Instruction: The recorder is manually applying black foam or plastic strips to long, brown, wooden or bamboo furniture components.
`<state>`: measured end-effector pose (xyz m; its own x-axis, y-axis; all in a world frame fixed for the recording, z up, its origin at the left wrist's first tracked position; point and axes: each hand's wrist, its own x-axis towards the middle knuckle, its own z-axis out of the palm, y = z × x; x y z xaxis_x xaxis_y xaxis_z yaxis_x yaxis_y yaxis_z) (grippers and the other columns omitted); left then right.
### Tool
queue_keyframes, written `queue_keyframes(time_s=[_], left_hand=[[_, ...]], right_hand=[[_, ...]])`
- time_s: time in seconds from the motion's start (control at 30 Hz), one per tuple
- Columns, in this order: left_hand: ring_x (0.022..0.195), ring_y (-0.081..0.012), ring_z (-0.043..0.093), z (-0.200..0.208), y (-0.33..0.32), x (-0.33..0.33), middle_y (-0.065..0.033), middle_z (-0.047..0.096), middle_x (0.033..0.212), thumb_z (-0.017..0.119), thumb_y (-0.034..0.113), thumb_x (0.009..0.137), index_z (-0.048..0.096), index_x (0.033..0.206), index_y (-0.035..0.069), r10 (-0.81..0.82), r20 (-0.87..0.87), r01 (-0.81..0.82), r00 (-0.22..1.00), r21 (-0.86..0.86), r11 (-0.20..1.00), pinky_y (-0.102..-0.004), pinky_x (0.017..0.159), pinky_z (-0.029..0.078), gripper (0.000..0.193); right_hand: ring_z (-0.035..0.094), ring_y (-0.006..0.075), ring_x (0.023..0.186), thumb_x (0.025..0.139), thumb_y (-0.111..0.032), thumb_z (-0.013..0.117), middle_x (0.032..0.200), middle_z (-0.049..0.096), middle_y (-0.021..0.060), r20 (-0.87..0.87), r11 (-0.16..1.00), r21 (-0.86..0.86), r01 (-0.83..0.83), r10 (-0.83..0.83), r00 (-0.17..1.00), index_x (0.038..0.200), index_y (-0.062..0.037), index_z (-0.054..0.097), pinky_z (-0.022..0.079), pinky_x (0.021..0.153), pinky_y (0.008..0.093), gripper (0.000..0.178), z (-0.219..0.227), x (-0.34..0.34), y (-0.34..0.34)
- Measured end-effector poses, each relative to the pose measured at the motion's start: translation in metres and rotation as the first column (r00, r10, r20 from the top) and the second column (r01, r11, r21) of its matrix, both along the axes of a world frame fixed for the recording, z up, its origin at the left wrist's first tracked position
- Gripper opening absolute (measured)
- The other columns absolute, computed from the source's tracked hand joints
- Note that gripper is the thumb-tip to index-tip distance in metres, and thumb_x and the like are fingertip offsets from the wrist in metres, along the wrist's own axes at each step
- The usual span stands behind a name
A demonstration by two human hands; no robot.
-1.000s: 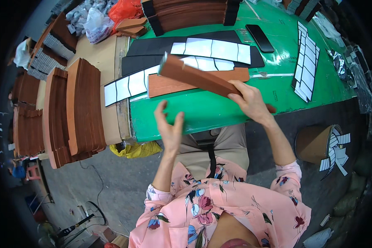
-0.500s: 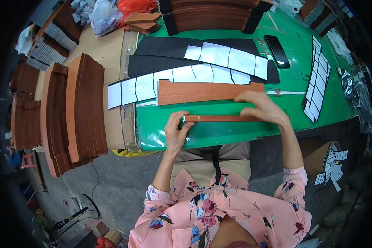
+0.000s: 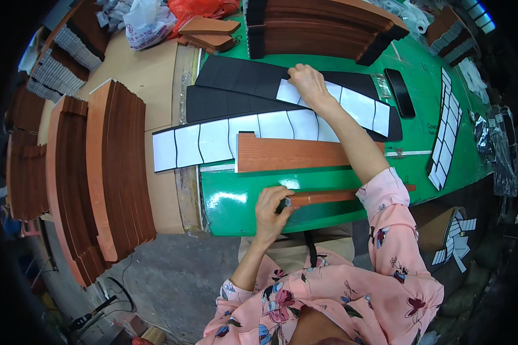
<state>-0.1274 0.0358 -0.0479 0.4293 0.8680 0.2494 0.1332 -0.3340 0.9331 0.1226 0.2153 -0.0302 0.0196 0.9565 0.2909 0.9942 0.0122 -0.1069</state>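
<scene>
My left hand (image 3: 272,214) is closed around the left end of a narrow reddish-brown wooden board (image 3: 322,198) standing on its edge near the table's front. A small dark piece (image 3: 282,204) shows at that end, between thumb and fingers. My right hand (image 3: 309,86) reaches across the table, fingers pinched together at the upper edge of a short strip of white-faced pads (image 3: 357,106). Whatever its fingertips hold is hidden. That strip rests on black sheets (image 3: 236,77). Between my hands lies another wooden board (image 3: 299,154), partly over a longer white-faced strip (image 3: 213,138).
Stacks of brown boards (image 3: 118,172) stand along the left, and another stack (image 3: 322,29) is at the back. A black phone (image 3: 399,93) lies to the right on the green tabletop (image 3: 236,218). Farther right is a bundle of white-faced strips (image 3: 445,132).
My right hand has left the narrow board and moved away from me to the short white-faced strip. My left hand keeps the board's end, where a dark piece now shows. The view has shifted.
</scene>
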Motion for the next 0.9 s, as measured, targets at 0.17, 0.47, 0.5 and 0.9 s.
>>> queue_keyframes(time_s=[0.17, 0.47, 0.5, 0.9], left_hand=[[0.085, -0.0277, 0.057, 0.001, 0.004, -0.002, -0.0102, 0.061, 0.093, 0.077, 0.007, 0.063, 0.062, 0.095, 0.005, -0.006, -0.001, 0.006, 1.0, 0.033, 0.999, -0.0355, 0.073, 0.043, 0.036], [0.085, -0.026, 0.056, 0.002, 0.003, -0.001, -0.0096, 0.06, 0.092, 0.074, -0.001, 0.061, 0.061, 0.095, 0.003, 0.0, 0.012, -0.001, 1.0, 0.033, 0.999, -0.0338, 0.073, 0.045, 0.036], [0.084, -0.0263, 0.056, 0.002, 0.002, -0.001, -0.0095, 0.061, 0.091, 0.075, 0.001, 0.061, 0.061, 0.094, 0.004, 0.018, 0.016, -0.019, 1.0, 0.039, 0.999, -0.0343, 0.072, 0.044, 0.035], [0.082, -0.0264, 0.058, -0.002, 0.0, -0.001, -0.0114, 0.062, 0.092, 0.076, 0.005, 0.065, 0.064, 0.093, 0.002, 0.067, 0.056, -0.071, 0.996, 0.068, 0.995, -0.034, 0.07, 0.047, 0.031]], right_hand=[[0.06, 0.0268, 0.082, 0.068, 0.005, 0.059, 0.082, 0.059, 0.0161, 0.168, 0.976, 0.184, -0.115, 0.085, 0.982, 0.075, 0.0019, 0.058, 0.055, 0.068, 0.0351, 0.008, -0.018, 0.0, 0.003], [0.061, 0.0294, 0.077, 0.069, 0.005, 0.056, 0.08, 0.059, 0.0171, 0.114, 0.955, 0.285, -0.082, 0.051, 0.992, 0.079, 0.0011, 0.058, 0.054, 0.066, 0.0368, 0.011, -0.021, 0.006, 0.006], [0.061, 0.0294, 0.077, 0.069, 0.005, 0.056, 0.08, 0.059, 0.0171, 0.114, 0.954, 0.288, -0.083, 0.052, 0.992, 0.079, 0.0011, 0.058, 0.054, 0.066, 0.0368, 0.011, -0.02, 0.005, 0.007], [0.062, 0.0138, 0.077, 0.096, -0.021, 0.042, 0.09, 0.064, 0.0076, -0.955, 0.982, -0.187, 0.033, -0.19, 0.229, 0.099, 0.0018, 0.058, 0.052, 0.075, 0.0264, 0.028, 0.056, 0.01, -0.069]])
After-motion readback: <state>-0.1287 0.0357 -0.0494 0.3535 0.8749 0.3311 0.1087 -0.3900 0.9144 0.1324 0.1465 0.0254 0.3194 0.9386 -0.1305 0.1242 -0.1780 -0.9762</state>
